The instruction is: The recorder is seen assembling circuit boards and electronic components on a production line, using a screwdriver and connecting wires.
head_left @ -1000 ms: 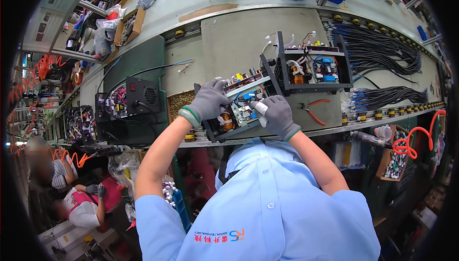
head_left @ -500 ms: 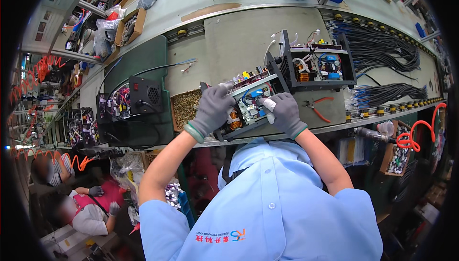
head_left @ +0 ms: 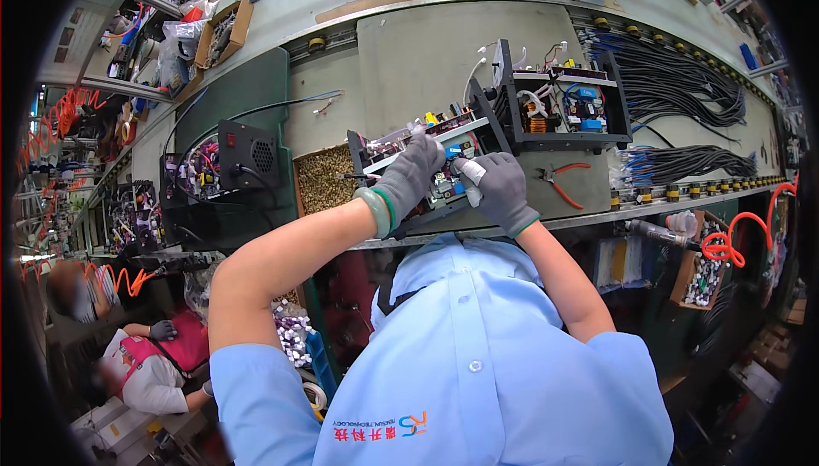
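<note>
In the middle of the bench, an open black metal unit (head_left: 492, 131) with a circuit board, blue blocks and loose connectors sits tilted. My left hand (head_left: 412, 174), in a grey glove, reaches over its light metal bar, fingers curled at the board's upper side. My right hand (head_left: 499, 190), also gloved and with white wrapping on a finger, bends its fingers closed beside the blue block (head_left: 456, 152). What either set of fingertips holds is hidden. Just right of it stands a second open unit (head_left: 570, 139) with a copper coil inside.
Orange-handled pliers (head_left: 564, 184) lie right of my hands. A tray of small brass-coloured parts (head_left: 324, 180) is to the left, near a black unit with a fan grille (head_left: 247, 154) on a green mat. Bundled black cables (head_left: 682, 82) lie far right. A person (head_left: 153, 364) sits lower left.
My left hand has moved right and farther over the unit, its forearm now reaching across more. My right hand stays by the blue block. The whole view has shifted slightly.
</note>
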The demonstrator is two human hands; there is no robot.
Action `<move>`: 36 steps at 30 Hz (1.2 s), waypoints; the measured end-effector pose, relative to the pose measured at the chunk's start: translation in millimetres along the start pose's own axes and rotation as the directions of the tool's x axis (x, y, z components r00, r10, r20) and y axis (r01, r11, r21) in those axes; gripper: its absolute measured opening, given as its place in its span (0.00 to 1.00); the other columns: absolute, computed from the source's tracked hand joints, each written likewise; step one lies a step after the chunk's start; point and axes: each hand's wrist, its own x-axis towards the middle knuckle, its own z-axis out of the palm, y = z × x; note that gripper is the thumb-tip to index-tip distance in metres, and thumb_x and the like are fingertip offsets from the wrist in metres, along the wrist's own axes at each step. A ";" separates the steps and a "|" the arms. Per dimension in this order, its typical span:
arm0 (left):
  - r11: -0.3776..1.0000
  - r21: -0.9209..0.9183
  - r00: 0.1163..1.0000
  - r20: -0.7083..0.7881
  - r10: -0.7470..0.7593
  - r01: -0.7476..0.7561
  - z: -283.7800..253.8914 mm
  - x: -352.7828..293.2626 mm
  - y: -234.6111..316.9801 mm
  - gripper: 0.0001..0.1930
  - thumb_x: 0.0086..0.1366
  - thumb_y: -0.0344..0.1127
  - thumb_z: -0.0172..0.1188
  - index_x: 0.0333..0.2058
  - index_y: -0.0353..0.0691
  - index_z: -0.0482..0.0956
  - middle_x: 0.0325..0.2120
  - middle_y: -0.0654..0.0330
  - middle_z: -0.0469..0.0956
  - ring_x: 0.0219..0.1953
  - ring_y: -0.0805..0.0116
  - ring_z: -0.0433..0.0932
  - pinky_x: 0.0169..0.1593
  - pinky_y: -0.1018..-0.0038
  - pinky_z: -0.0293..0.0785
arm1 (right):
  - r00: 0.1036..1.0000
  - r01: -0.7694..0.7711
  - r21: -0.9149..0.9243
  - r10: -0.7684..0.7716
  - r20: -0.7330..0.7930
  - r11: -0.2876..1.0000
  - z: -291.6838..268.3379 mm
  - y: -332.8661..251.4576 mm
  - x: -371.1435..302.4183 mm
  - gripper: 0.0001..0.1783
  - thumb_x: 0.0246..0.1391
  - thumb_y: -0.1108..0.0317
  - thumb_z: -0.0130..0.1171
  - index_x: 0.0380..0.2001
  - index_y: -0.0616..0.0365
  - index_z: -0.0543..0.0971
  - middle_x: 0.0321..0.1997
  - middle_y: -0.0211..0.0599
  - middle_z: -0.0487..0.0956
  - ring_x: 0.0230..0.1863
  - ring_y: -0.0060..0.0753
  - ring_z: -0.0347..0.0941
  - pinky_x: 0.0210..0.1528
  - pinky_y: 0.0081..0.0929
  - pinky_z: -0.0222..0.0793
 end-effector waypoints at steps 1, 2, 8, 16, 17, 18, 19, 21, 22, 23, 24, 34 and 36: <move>0.997 -0.079 0.995 0.097 -0.004 0.011 7.4 4.0 6.6 0.19 0.63 0.36 0.52 0.49 0.34 0.77 0.55 0.53 0.70 0.60 0.56 0.67 0.61 0.53 0.62 | 1.000 0.001 0.002 -0.001 -0.022 1.000 1.2 0.2 0.3 0.12 0.49 0.67 0.64 0.39 0.47 0.84 0.29 0.31 0.80 0.32 0.36 0.76 0.41 0.34 0.70; 0.987 -0.156 0.981 0.194 0.001 0.029 15.7 8.2 14.2 0.16 0.62 0.35 0.53 0.46 0.36 0.78 0.52 0.53 0.72 0.56 0.57 0.70 0.55 0.56 0.67 | 1.000 -0.001 0.007 0.001 -0.021 1.000 1.9 0.4 0.1 0.12 0.49 0.67 0.64 0.39 0.47 0.84 0.29 0.31 0.80 0.32 0.36 0.76 0.41 0.34 0.70; 0.664 -0.552 0.851 0.190 -0.490 0.505 54.9 10.5 41.0 0.06 0.63 0.38 0.54 0.32 0.45 0.78 0.18 0.63 0.77 0.25 0.61 0.79 0.33 0.64 0.69 | 1.000 0.003 0.045 -0.003 0.001 0.999 0.9 1.1 -1.8 0.16 0.43 0.69 0.63 0.39 0.46 0.83 0.32 0.31 0.80 0.36 0.34 0.77 0.44 0.33 0.70; 0.982 -0.063 0.982 0.081 -0.173 0.179 20.2 -9.4 9.4 0.17 0.60 0.29 0.53 0.49 0.33 0.76 0.38 0.56 0.72 0.50 0.56 0.73 0.69 0.51 0.53 | 0.999 0.030 0.068 -0.031 0.011 0.997 2.1 8.0 -5.5 0.17 0.43 0.69 0.64 0.40 0.46 0.84 0.32 0.31 0.79 0.35 0.35 0.76 0.43 0.34 0.69; 0.987 -0.039 0.987 0.007 -0.158 0.158 21.3 -11.0 4.2 0.20 0.58 0.29 0.55 0.51 0.32 0.75 0.41 0.56 0.73 0.53 0.55 0.72 0.71 0.49 0.49 | 0.999 0.039 0.075 -0.040 0.014 0.996 2.6 7.3 -4.7 0.17 0.43 0.69 0.64 0.40 0.46 0.84 0.32 0.31 0.79 0.35 0.35 0.76 0.43 0.34 0.69; 0.990 -0.014 0.988 -0.067 -0.141 0.140 22.8 -11.8 2.5 0.24 0.56 0.29 0.57 0.53 0.31 0.74 0.45 0.55 0.73 0.56 0.54 0.71 0.73 0.46 0.44 | 0.999 0.039 0.077 -0.040 0.014 0.996 2.9 7.4 -4.3 0.17 0.43 0.69 0.63 0.41 0.46 0.83 0.32 0.31 0.79 0.35 0.35 0.76 0.43 0.35 0.69; 0.977 -0.070 0.971 -0.113 -0.209 0.202 23.7 -13.2 4.2 0.26 0.53 0.30 0.59 0.53 0.33 0.75 0.55 0.56 0.70 0.63 0.52 0.65 0.73 0.44 0.42 | 0.999 0.039 0.078 -0.040 0.013 0.996 3.1 7.3 -4.0 0.17 0.43 0.69 0.63 0.41 0.46 0.83 0.32 0.31 0.79 0.35 0.35 0.76 0.43 0.35 0.69; 0.958 -0.169 0.954 -0.151 -0.260 0.234 28.0 -17.3 4.8 0.27 0.56 0.32 0.58 0.56 0.33 0.73 0.58 0.58 0.67 0.65 0.52 0.62 0.74 0.45 0.40 | 0.998 0.049 0.080 -0.052 0.030 0.996 0.4 6.6 -3.5 0.18 0.43 0.69 0.63 0.42 0.46 0.83 0.32 0.31 0.79 0.35 0.35 0.76 0.43 0.34 0.69; 0.932 -0.263 0.932 -0.193 -0.306 0.251 31.1 -18.1 4.4 0.28 0.58 0.33 0.57 0.58 0.32 0.70 0.61 0.59 0.65 0.68 0.52 0.59 0.74 0.45 0.38 | 0.998 0.051 0.076 -0.054 0.043 0.996 -1.2 6.5 -3.2 0.18 0.43 0.70 0.63 0.42 0.46 0.83 0.32 0.31 0.80 0.35 0.35 0.76 0.43 0.34 0.69; 0.891 -0.380 0.928 -0.169 -0.331 0.249 38.4 -15.4 6.1 0.30 0.57 0.35 0.58 0.60 0.36 0.70 0.66 0.59 0.59 0.69 0.52 0.57 0.74 0.47 0.39 | 0.997 0.056 0.081 -0.060 0.047 0.995 -2.0 7.1 -2.6 0.18 0.43 0.70 0.63 0.42 0.46 0.83 0.32 0.31 0.80 0.35 0.35 0.76 0.43 0.34 0.69; 0.887 -0.382 0.927 -0.159 -0.338 0.258 39.1 -15.5 3.9 0.30 0.57 0.35 0.58 0.60 0.36 0.70 0.66 0.59 0.59 0.69 0.52 0.57 0.74 0.47 0.39 | 0.997 0.056 0.081 -0.060 0.050 0.995 -2.3 7.3 -1.5 0.18 0.44 0.70 0.63 0.42 0.46 0.83 0.32 0.31 0.80 0.35 0.35 0.76 0.43 0.34 0.70; 0.386 -0.831 0.842 0.168 -0.512 0.401 46.8 4.9 9.4 0.29 0.64 0.36 0.55 0.64 0.40 0.62 0.61 0.54 0.64 0.58 0.49 0.68 0.63 0.55 0.64 | 0.996 0.051 0.091 -0.057 0.065 0.995 -7.9 3.7 0.5 0.15 0.49 0.70 0.63 0.42 0.48 0.83 0.31 0.31 0.81 0.34 0.37 0.77 0.42 0.36 0.70; 0.473 -0.795 0.838 0.081 -0.540 0.381 60.6 5.3 17.5 0.31 0.64 0.35 0.55 0.65 0.41 0.58 0.57 0.51 0.66 0.53 0.49 0.69 0.60 0.58 0.66 | 0.995 0.055 0.093 -0.061 0.072 0.994 -7.2 2.0 1.2 0.14 0.49 0.70 0.63 0.42 0.49 0.83 0.32 0.32 0.81 0.35 0.37 0.78 0.42 0.36 0.70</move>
